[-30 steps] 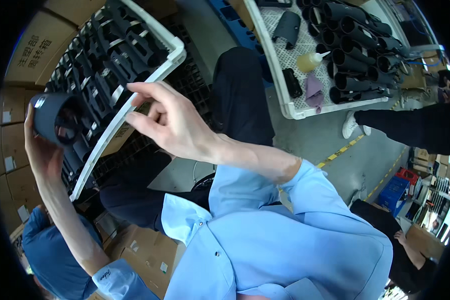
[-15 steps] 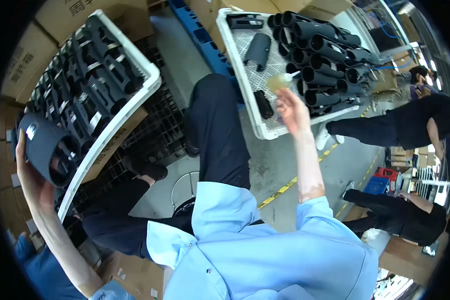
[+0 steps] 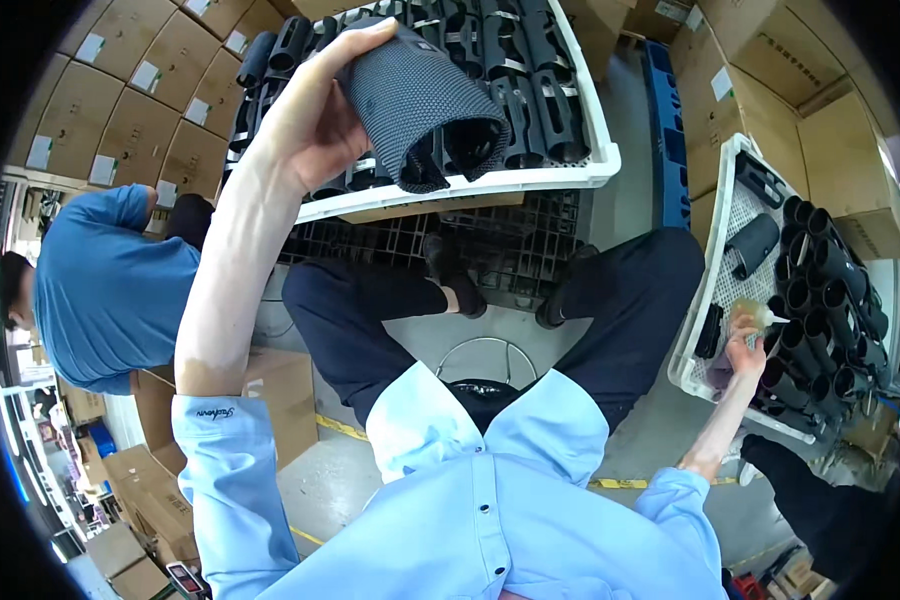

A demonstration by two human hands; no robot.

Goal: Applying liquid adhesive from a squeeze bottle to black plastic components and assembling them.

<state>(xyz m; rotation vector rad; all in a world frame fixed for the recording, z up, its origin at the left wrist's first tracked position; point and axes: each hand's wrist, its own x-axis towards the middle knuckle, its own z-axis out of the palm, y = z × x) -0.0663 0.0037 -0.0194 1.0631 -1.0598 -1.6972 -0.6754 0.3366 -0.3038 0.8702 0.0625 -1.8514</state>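
1. Swung to upper centre with the view: left hand, grasping a mesh sleeve by a white crate of black shells.
2. At right, right hand gripping squeeze bottle over perforated tray of black tubes.

I counted two trays, one far tray and one right tray; one bottle; one pallet; one held shell; one left co-worker, one right co-worker. The packed shells overlapped too much to count.

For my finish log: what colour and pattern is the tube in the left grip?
The tube is dark grey, finely mesh-patterned; best in the head view.
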